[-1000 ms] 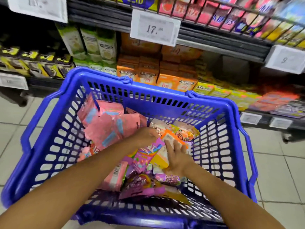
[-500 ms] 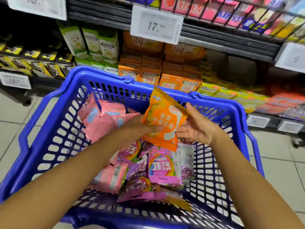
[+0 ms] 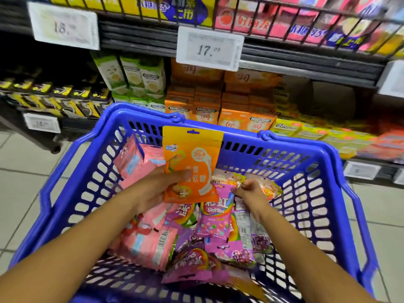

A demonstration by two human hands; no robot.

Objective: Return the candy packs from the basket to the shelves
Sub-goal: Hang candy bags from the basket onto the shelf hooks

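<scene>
Where pale floor tiles (image 3: 26, 176) meet dark store shelves (image 3: 284, 68): stacked orange gum boxes (image 3: 205, 110), green-and-white boxes (image 3: 140, 75) to their left, black-and-yellow packs (image 3: 54, 99) further left, yellow boxes (image 3: 290, 127) to the right, white price tags (image 3: 209, 48) clipped to the shelf edges. Just in front of them, a blue perforated basket (image 3: 317, 182), heaped with pink packs (image 3: 142, 243) on its left side and purple Skittles packs (image 3: 215, 219) in the middle. Above the heap, upright against the basket's far wall, an orange candy pouch (image 3: 192, 162) with a hang hole at the top, white swirl and white lettering on its face. Left hand (image 3: 157, 189) curled round the pouch's lower left corner, thumb pressed across the front. Right hand (image 3: 249, 191) low in the basket to the right of the pouch, fingertips pinched together on the edge of a small yellow-orange pack (image 3: 236, 179) lying on the pile.
</scene>
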